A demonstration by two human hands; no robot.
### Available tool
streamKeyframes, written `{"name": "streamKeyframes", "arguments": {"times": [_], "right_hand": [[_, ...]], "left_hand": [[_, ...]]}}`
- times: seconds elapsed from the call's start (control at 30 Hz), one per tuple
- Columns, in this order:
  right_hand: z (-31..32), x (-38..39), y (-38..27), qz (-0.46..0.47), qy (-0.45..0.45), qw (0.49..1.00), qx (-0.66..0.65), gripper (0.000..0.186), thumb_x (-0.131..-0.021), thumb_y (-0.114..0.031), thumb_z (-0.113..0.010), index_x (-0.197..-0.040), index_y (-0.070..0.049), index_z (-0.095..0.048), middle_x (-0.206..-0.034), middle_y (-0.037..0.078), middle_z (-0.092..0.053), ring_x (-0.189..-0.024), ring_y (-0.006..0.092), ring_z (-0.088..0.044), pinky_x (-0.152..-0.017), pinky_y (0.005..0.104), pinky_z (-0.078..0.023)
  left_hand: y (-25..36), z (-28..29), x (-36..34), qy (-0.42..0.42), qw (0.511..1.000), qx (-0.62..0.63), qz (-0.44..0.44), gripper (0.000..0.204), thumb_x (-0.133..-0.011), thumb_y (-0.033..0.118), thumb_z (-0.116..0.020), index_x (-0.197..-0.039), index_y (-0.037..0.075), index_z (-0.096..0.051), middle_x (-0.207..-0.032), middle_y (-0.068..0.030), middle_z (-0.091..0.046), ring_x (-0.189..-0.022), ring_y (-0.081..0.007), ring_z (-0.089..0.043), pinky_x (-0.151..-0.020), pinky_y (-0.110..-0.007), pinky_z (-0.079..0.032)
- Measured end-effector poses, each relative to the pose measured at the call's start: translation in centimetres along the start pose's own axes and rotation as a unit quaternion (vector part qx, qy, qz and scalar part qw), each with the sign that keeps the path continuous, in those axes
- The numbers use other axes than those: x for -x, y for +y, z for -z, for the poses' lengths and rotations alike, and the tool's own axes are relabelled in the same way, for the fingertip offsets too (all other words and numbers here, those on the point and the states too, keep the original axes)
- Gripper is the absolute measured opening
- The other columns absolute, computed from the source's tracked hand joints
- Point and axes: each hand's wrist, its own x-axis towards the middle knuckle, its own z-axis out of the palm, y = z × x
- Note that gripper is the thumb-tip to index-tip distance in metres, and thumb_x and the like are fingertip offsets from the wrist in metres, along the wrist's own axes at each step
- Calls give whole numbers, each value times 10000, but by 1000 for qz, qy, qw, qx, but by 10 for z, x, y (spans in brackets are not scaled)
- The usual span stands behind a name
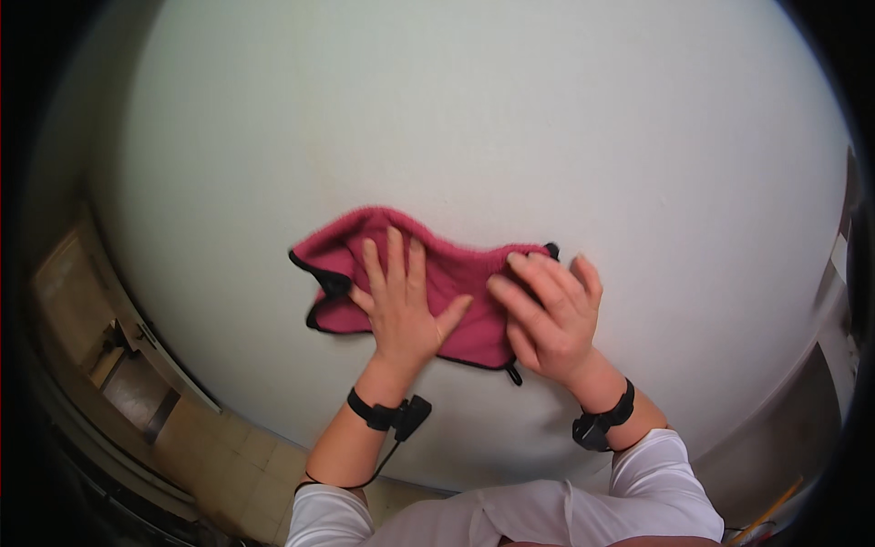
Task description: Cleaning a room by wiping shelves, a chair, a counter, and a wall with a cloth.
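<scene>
A pink cloth (469, 337) with black edging and a small black loop at its lower edge lies against a broad pale surface. Its left end is rumpled and folded, and the upper edge ripples. My left hand (401, 305) rests on the cloth's middle, fingers spread and nearly straight. Over the right end is my right hand (554, 314), its fingers bent and apart, with some fingertips at the cloth. A black-trimmed corner shows just above it. Part of the cloth's right edge is hidden behind that hand.
The pale surface (510, 118) fills most of the view. Tiled floor (246, 465) and a door frame (137, 333) appear at lower left. Black wrist straps (369, 410) sit on both forearms; a cable runs from the left one. A thin orange stick (775, 510) is at lower right.
</scene>
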Motion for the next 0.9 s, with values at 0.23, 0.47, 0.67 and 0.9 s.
{"name": "streamKeyframes", "arguments": {"times": [0.23, 0.47, 0.67, 0.9], "right_hand": [[-9, 9, 7, 23, 2, 1000, -1, 347, -820, -170, -646, -1155, -163, -739, -1326, 45, -642, -1200, 202, -585, -1165, 466, -241], [-14, -4, 0, -8, -27, 999, 27, 395, -839, -188, -657, -1231, -183, -702, -1415, 65, -584, -1358, 221, -493, -1193, 491, -144], [-17, -19, 1, 12, -33, 999, 22, 373, -832, -195, -653, -1199, -165, -708, -1408, 67, -585, -1363, 218, -493, -1190, 514, -158], [-14, -9, 4, 80, -45, 996, -19, 362, -809, -211, -647, -1158, -156, -723, -1282, 29, -662, -1282, 199, -566, -1160, 476, -263]], "left_hand": [[1, -6, 10, 7, 1000, -5, -9, 1135, -757, 657, -727, -1594, 103, -197, -1644, -261, -120, -1482, -548, -82, -1027, -789, -146], [-28, 20, -65, 69, 995, -19, -72, 1065, -733, 676, -728, -1581, 209, -285, -1653, -148, -198, -1449, -485, -227, -928, -760, -286], [-24, 8, -36, 57, 998, 19, -4, 1007, -797, 629, -703, -1581, 166, -273, -1647, -195, -185, -1445, -502, -232, -948, -725, -306], [-25, -1, 16, 6, 996, 80, -35, 1078, -787, 556, -748, -1603, 156, -168, -1645, -250, -111, -1470, -509, -206, -1140, -623, -281]]}}
